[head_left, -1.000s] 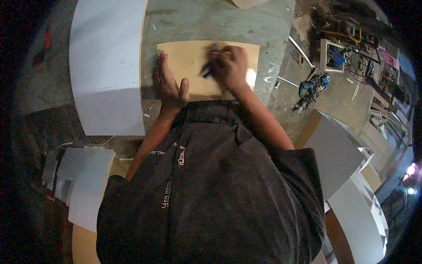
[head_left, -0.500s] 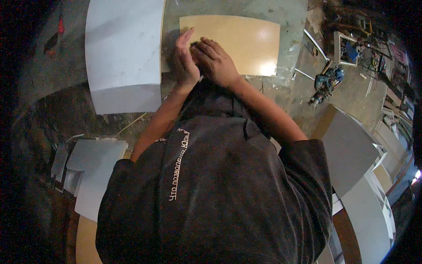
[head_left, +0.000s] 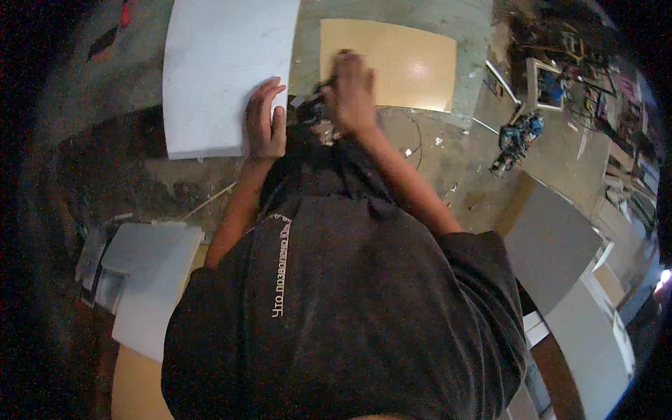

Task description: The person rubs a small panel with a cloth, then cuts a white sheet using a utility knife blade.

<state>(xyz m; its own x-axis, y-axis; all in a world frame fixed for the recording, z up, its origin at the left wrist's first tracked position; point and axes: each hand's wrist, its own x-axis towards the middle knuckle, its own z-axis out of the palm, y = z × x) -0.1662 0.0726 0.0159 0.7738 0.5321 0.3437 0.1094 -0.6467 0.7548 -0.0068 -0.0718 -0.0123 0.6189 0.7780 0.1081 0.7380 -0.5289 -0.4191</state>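
Observation:
My left hand (head_left: 266, 122) rests at the near right edge of a long white panel (head_left: 227, 70), open, with thumb and fingers apart. My right hand (head_left: 353, 98) is smeared by motion at the near left corner of a tan panel (head_left: 413, 63). Its fingers curl over a dark object (head_left: 323, 94) whose kind is hidden by the hand and the blur. Both panels lie flat on a worn grey-green surface, side by side with a gap between them.
At the right, a bluish power tool (head_left: 521, 133) with cables lies near a white frame (head_left: 546, 84). Grey panels (head_left: 549, 238) stack at the lower right, pale boards (head_left: 150, 252) at the lower left. A thin stick (head_left: 211, 199) and small scraps lie about.
My hands have moved apart: the left from beside the tan panel onto the white panel's edge, the right staying by the tan panel with the dark object. The view has shifted slightly.

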